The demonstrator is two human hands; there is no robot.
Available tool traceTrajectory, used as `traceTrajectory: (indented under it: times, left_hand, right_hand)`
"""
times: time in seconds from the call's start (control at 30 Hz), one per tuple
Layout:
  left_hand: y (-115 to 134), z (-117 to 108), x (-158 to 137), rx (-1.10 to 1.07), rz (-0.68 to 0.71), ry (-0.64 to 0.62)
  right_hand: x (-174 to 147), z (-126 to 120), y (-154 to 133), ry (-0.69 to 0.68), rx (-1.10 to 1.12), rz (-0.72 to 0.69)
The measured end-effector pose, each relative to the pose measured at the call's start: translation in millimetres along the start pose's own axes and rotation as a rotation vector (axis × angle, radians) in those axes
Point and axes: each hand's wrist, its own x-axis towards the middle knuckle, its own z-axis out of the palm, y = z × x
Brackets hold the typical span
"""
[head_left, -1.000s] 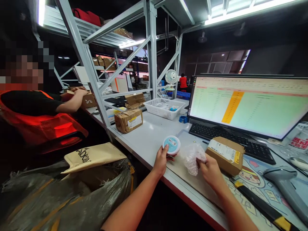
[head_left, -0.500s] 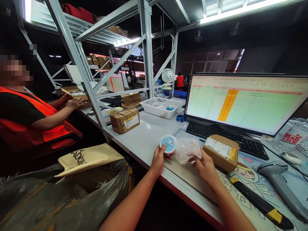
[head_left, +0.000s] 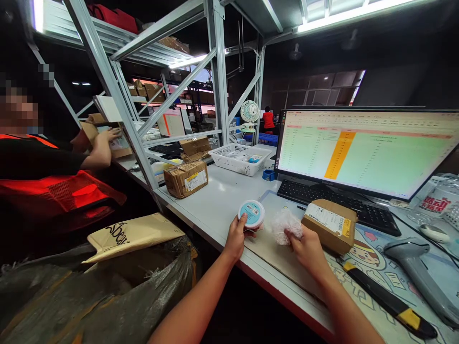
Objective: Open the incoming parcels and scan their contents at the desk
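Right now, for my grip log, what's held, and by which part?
The left hand holds the round tub by its lower left edge; the right hand, the clear crumpled wrap by its lower right end.

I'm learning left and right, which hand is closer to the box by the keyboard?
Right. The right hand, holding crumpled clear wrap, is just left of the box; the left hand, holding a round tub, is farther left.

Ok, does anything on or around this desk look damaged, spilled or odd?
The labelled box left of the white basket looks battered: its sides are creased and wrinkled, unlike the smoother box by the keyboard. Its contents are hidden. I see nothing spilled.
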Motion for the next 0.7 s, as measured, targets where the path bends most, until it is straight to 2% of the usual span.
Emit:
traceTrajectory:
  times: [0.13, 0.23, 0.43, 0.7]
  left_hand:
    - [0.4, 0.4, -0.6, -0.004, 0.0, 0.002]
    - [0.3, 0.3, -0.8, -0.003, -0.004, -0.004]
    - [0.9, 0.6, -1.0, -0.002, 0.006, -0.009]
    - [1.7, 1.5, -1.6, -0.013, -0.009, -0.019]
  right_hand:
    - [-0.3, -2.2, -0.8, 0.128, -0.128, -0.098]
    - [0.5, -2.7, 1.1, 0.159, -0.122, -0.066]
    - [1.6, -0.6, -0.7, 0.06, -0.003, 0.046]
    - [3.0, 3.0, 0.9, -0.021, -0.016, -0.009]
